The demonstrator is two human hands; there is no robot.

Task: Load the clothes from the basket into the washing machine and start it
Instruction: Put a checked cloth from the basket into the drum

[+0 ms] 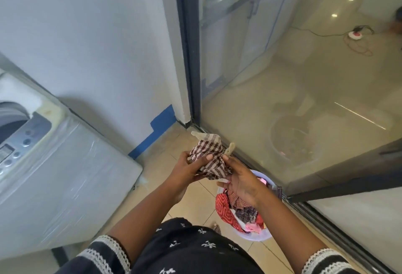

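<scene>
a person stands between a top-loading washing machine [54, 165] and a lavender plastic basket [258, 235] on the tiled floor, holding a brown-and-cream checked cloth [210, 158] above the basket. the left hand [191, 168] grips the bunched cloth from one side with its thumb over the fabric; the right hand [241, 181] pinches the other side between thumb and fingertips. the cloth looks thin, crumpled, with two pale corners sticking up. the machine's drum opening sits well apart at the left edge, so a loose corner could slip from the light pinch on the way across and drop to the floor. more garments, red patterned and pink among them, remain heaped in the basket.
</scene>
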